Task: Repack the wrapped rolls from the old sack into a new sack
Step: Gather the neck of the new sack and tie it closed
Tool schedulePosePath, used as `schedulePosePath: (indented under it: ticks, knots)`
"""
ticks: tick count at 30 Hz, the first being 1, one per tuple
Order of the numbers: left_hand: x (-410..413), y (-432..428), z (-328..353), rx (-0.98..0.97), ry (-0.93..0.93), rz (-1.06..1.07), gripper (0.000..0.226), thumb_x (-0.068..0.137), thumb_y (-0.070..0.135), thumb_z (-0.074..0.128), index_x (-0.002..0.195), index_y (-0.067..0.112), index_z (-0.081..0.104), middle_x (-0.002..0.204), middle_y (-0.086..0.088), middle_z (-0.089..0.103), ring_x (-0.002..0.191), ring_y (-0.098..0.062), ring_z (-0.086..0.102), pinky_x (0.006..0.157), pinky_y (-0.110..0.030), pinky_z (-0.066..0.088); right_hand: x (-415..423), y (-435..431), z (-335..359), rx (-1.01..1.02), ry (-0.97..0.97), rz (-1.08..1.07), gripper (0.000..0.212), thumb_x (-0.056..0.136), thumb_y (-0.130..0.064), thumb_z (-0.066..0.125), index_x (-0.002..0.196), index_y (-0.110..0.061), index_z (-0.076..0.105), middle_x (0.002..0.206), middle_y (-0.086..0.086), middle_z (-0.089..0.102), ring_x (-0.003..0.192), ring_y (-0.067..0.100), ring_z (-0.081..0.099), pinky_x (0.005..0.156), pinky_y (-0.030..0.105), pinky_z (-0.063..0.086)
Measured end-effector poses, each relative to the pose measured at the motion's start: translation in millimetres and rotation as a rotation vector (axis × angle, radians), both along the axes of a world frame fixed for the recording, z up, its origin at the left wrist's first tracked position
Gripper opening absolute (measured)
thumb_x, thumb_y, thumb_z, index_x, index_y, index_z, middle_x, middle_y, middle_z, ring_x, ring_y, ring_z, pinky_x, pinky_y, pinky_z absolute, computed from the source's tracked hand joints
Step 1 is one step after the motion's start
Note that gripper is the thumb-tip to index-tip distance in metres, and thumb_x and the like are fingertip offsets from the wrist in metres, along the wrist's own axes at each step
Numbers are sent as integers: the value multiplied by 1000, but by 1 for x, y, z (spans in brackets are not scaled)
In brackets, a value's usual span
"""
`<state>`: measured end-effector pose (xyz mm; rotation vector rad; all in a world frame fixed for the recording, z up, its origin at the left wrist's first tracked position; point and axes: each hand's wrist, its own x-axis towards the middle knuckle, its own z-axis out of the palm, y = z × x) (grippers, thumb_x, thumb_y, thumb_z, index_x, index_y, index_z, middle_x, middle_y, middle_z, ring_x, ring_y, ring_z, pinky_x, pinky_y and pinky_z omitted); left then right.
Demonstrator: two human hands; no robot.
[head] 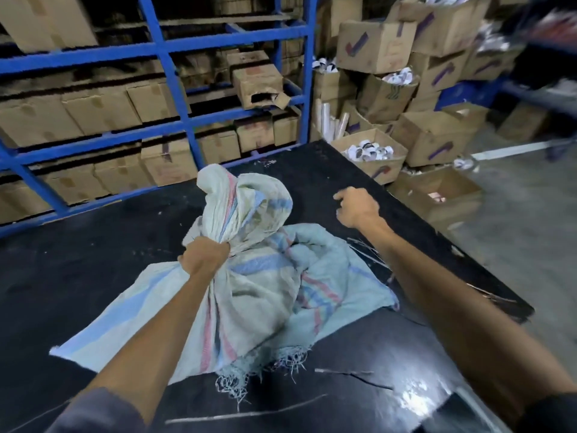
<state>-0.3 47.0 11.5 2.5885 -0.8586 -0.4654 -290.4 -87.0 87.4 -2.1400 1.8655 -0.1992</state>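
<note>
Early stage — a striped sack [249, 276] on the black desk [93, 260] is gripped at its bunched neck by the left hand [204, 256], right hand [357, 207] loosely curled and empty, no rolls seen out — repacking judged unstarted.

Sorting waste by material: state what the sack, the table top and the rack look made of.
Sack: likely woven plastic fabric, matte, fraying into stiff threads at its edge. Table top: dark hard sheet, scuffed, glossy where light glares; material unclear. Rack: probably blue-painted metal, with straight thin beams.
</note>
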Motion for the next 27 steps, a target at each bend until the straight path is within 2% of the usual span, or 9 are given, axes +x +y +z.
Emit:
schedulePosePath:
  ticks: [4, 8, 12, 15, 20, 24, 27]
  knots:
    - [-21, -31, -29, 115, -82, -51, 57, 84, 53, 63, 114, 4, 62, 113, -14, 68, 106, -35, 63, 104, -43, 38, -58, -15, -84, 63, 22, -138, 39, 88, -14, 63, 125, -27, 68, 122, 7, 68, 114, 30, 64, 95, 38, 55]
    - [-27, -47, -59, 221, -147, -81, 68, 81, 64, 60, 120, 9, 56, 110, -13, 69, 104, -34, 64, 101, -43, 38, -83, -33, -155, 109, 177, -149, 30, 86, -14, 64, 113, -24, 72, 112, 10, 72, 113, 31, 65, 95, 37, 54]
    - [-26, -65, -82, 292, -202, -53, 60, 79, 57, 63, 114, 8, 59, 108, -14, 68, 104, -35, 63, 100, -43, 38, -97, -63, -230, 154, 263, -177, 35, 88, -10, 61, 119, -23, 69, 123, 4, 67, 134, 26, 46, 106, 38, 37]
    - [-24, -74, -96, 327, -224, -27, 59, 76, 57, 65, 107, 7, 61, 102, -16, 69, 101, -36, 64, 104, -48, 38, -105, -81, -270, 176, 331, -229, 29, 89, -9, 58, 113, -18, 72, 125, 3, 63, 136, 27, 41, 108, 41, 32]
    - [-23, -82, -108, 318, -228, -37, 60, 76, 58, 67, 105, 5, 62, 101, -17, 69, 100, -38, 64, 102, -47, 38, -107, -95, -309, 104, 409, -272, 19, 90, -18, 59, 98, -20, 76, 114, -1, 64, 121, 26, 47, 99, 44, 30]
    - [-20, -82, -113, 324, -218, -40, 59, 76, 59, 65, 105, 7, 63, 101, -17, 70, 100, -39, 65, 108, -52, 35, -103, -97, -311, 56, 412, -255, 28, 89, -11, 57, 113, -10, 69, 126, 9, 59, 126, 30, 44, 105, 48, 31]
    - [-19, -82, -112, 344, -185, -22, 61, 77, 59, 64, 109, 6, 63, 105, -16, 70, 102, -38, 64, 104, -48, 37, -94, -96, -297, -3, 233, -321, 29, 92, -18, 53, 117, -6, 61, 127, 15, 58, 124, 34, 47, 105, 50, 32]
